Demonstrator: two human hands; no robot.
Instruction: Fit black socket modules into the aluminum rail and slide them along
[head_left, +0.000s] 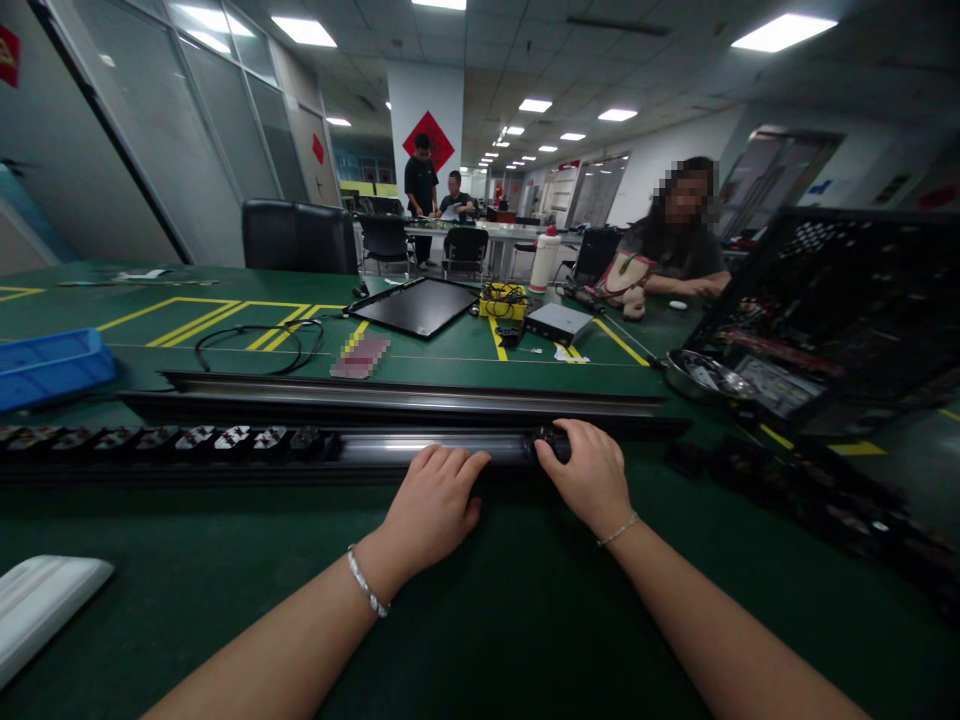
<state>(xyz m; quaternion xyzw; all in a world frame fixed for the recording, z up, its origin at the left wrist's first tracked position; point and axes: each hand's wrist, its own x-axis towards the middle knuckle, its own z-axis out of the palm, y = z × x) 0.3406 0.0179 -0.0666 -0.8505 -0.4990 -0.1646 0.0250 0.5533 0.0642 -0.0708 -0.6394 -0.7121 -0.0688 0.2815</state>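
Observation:
A long black channel rail point(360, 475) lies across the table in front of me. Its left part carries a row of black socket-like modules point(232, 440) with shiny metal parts on top. My left hand point(437, 500) grips the near edge of this rail around its middle, fingers curled over it. Pinched in my right hand point(592, 470) is a small black module point(555, 442), at the right end of the rail; the fingers partly hide it. Between the row and this module the shiny channel floor shows. Just behind lies a second black rail point(405, 400).
A blue bin point(56, 368) and a white object point(49, 605) stand on the left. Loose dark modules point(810, 490), a metal bowl point(701, 375) and a computer case point(832, 310) are at the right. Farther back are a black panel point(424, 305), a yellow box point(502, 302) and a seated person point(667, 245).

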